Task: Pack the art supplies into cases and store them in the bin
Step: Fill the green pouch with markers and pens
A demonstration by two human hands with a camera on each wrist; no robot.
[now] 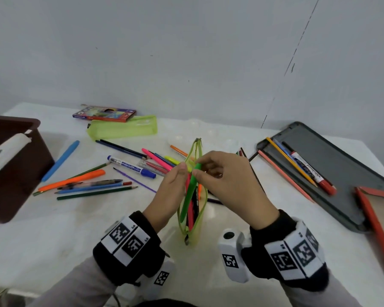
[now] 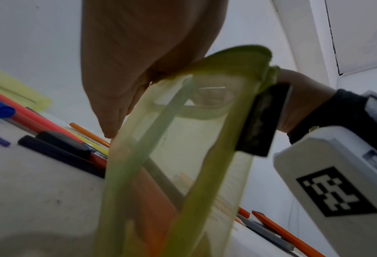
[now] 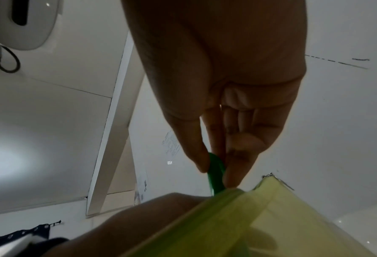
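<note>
A yellow-green see-through pouch [image 1: 192,216] stands on its edge at the table's middle, zip open, with several markers inside. My left hand [image 1: 181,169] pinches its left rim; the left wrist view shows the pouch [image 2: 183,139] right under that hand [image 2: 139,73]. My right hand [image 1: 197,169] pinches the top of a green marker [image 1: 190,191] whose lower end is inside the pouch. The right wrist view shows the fingertips [image 3: 201,165] on the green marker [image 3: 216,172] just above the pouch rim [image 3: 260,213]. A brown bin [image 1: 13,173] stands at the left edge.
Loose pens, pencils and markers [image 1: 93,180] lie scattered between bin and pouch. A second yellow-green pouch [image 1: 122,128] and a coloured pencil box [image 1: 104,113] lie at the back. An open dark tin case [image 1: 341,165] with pencils and a red marker [image 1: 313,173] lies right.
</note>
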